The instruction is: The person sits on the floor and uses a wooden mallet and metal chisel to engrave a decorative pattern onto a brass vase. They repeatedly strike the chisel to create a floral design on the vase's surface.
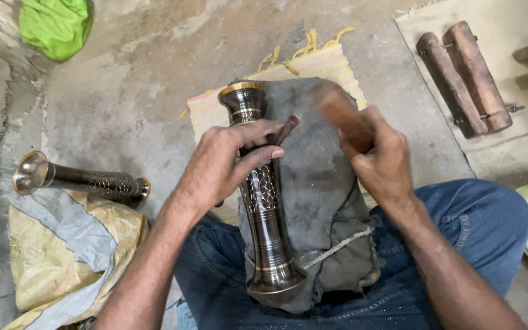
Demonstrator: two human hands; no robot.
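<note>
At the centre of the frame a dark metal vase (263, 208) lies lengthwise on a grey cloth (322, 183) over the person's lap. The left hand (227, 162) presses on the vase and pinches a thin chisel (286, 129) against it. The right hand (381, 160) is closed around a blurred wooden mallet (343, 116), just right of the chisel. At the left edge a second vase (80, 180) rests on a sack (62, 256)
</note>
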